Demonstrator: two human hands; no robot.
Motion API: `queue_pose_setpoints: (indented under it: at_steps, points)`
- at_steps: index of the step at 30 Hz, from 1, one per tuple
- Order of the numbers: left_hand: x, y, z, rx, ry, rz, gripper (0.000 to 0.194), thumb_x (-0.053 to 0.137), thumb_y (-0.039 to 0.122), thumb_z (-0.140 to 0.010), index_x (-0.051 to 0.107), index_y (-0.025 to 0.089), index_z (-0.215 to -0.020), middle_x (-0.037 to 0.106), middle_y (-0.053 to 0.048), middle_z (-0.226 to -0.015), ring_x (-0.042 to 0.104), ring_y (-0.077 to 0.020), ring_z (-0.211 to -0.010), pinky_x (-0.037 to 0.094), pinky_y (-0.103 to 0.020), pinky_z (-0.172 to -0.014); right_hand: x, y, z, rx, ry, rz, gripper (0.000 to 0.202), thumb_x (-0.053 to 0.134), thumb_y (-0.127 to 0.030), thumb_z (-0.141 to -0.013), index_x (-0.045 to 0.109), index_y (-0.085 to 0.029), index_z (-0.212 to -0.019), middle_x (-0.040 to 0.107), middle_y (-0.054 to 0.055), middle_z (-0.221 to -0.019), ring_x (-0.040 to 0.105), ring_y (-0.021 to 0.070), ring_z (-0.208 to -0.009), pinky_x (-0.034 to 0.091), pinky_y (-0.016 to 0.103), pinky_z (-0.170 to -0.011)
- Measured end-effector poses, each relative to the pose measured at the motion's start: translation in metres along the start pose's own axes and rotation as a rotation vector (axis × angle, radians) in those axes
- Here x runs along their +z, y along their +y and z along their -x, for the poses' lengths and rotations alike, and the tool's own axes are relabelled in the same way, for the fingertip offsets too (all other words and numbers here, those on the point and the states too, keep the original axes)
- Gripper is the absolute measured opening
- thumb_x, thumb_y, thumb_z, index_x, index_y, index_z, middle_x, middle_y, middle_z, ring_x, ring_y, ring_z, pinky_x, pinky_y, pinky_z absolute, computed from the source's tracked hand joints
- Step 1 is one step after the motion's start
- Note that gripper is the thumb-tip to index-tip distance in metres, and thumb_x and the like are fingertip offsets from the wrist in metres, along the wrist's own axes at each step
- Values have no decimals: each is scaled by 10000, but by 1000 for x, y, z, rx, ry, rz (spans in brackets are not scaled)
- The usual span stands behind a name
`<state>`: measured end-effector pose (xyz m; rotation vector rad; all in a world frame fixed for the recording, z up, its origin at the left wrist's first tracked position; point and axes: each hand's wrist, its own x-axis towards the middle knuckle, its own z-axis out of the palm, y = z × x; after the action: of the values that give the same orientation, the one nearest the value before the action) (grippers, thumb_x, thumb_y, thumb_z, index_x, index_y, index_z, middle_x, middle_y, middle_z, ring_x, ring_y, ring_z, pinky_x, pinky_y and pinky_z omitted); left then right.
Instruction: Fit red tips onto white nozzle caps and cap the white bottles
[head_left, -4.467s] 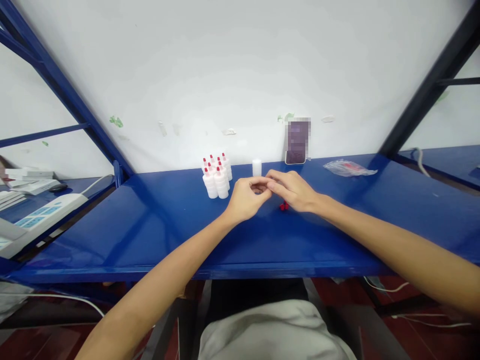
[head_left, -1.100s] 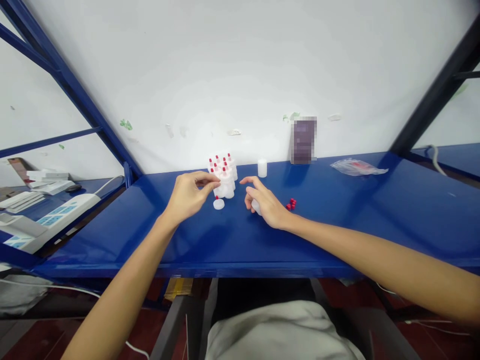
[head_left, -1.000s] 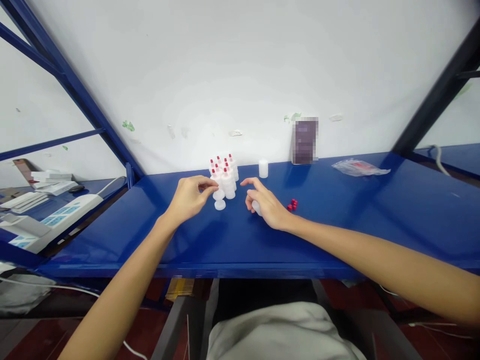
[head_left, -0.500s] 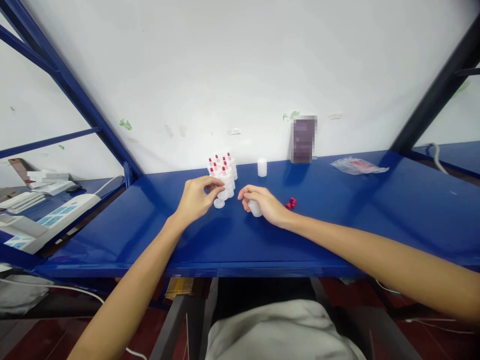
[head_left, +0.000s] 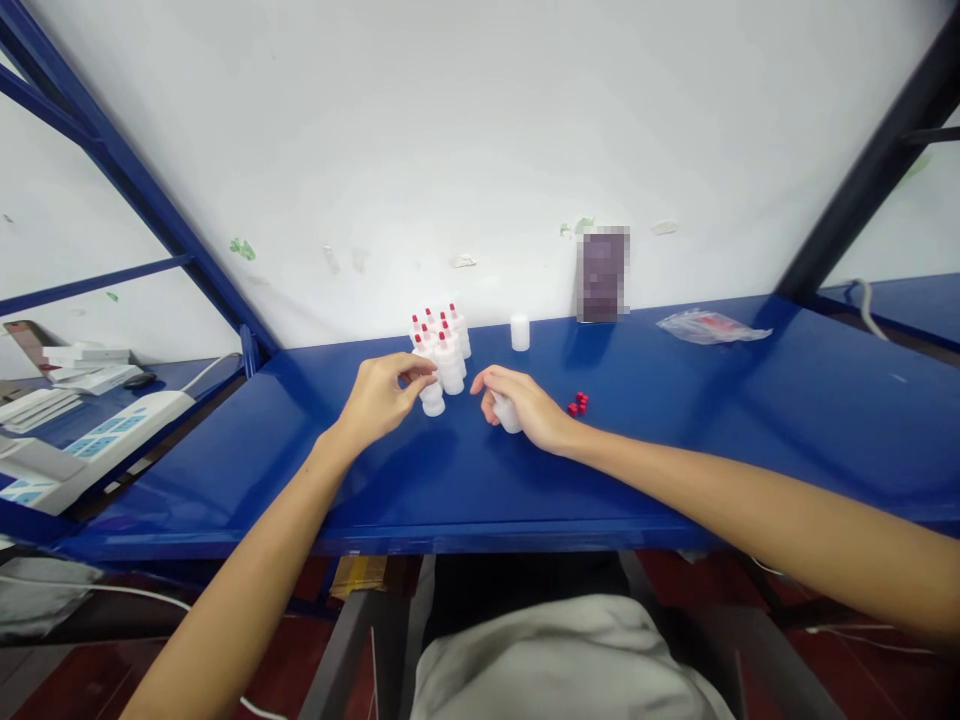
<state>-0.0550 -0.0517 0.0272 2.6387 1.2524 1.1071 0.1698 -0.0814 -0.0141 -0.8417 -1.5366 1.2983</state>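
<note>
My left hand [head_left: 386, 395] is closed, thumb and fingers pinched at the top of a white nozzle cap [head_left: 433, 407] low over the table. The fingers hide its upper part. Just behind it stands a tight cluster of white plastic bottles [head_left: 450, 375], topped with pointed nozzles and red tips [head_left: 444, 335]. To the right, my right hand [head_left: 532, 408] curls round another white bottle [head_left: 508, 412], which leans and is partly covered by the palm and fingers. Several small red tips [head_left: 578, 404] lie beside the right wrist.
A white bottle without a nozzle [head_left: 520, 333] stands near the wall. A blurred dark upright object [head_left: 603, 275] leans there, and a clear plastic bag [head_left: 709, 326] lies to its right. The blue table [head_left: 465, 500] sits between blue posts. A power strip [head_left: 112, 435] is at left.
My left hand has shifted slightly left, and more of the white piece under its fingers shows. My right hand still holds its bottle. The whole view has moved slightly.
</note>
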Motion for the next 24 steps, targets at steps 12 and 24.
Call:
queue_pose_setpoints:
  at_steps: [12, 24]
  points:
    - [-2, 8, 0, -22, 118, -13, 143, 663, 272, -855, 756, 177, -907, 782, -33, -883, 719, -169, -770, 547, -255, -699, -1, -1, 2, -50, 22, 4, 287, 394, -443, -958, 550, -204, -923, 570, -31, -505, 491, 141, -497, 383, 254, -533]
    - [2, 2, 3, -65, 61, 57, 190, 675, 318, -843, 753, 175, -941, 775, -41, -845, 698, -164, -709, 552, -282, -713, -1, -2, 3, -44, 12, 22, 281, 412, -444, -951, 554, -203, -930, 569, -31, -526, 501, 142, -530, 379, 255, -554]
